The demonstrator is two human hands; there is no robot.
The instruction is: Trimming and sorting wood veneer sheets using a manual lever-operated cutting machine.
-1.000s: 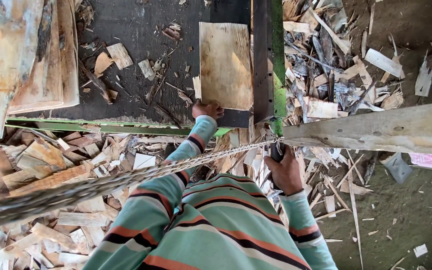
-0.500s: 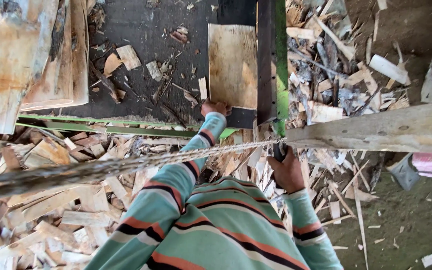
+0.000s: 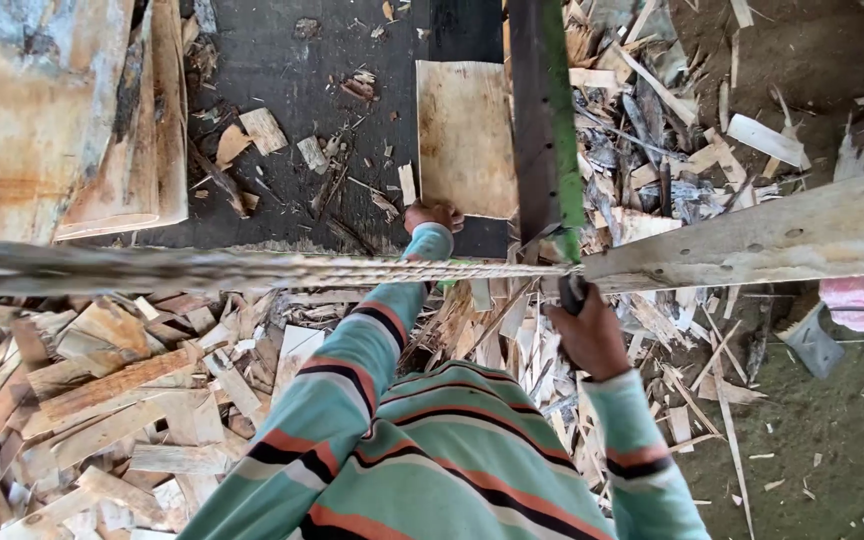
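Veneer sheet slid closer to the green blade frame since before, pale and flat on the dark bed. Left hand pressed its near edge; right hand stayed clamped on a black handle. Scraps crowded beyond the frame.

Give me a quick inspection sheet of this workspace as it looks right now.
Surface: dark belt, littered with wood chips.
Job's things: flat veneer sheet on the belt; dark handle below the green frame bar.
Clutter: wood offcuts heaped at left; splinters at right.
Grippers: left hand at the sheet's near edge; right hand closed on the handle.
Cables: twisted rope stretched across the view.
Surroundings: wooden beam, stacked sheets, dirt floor.
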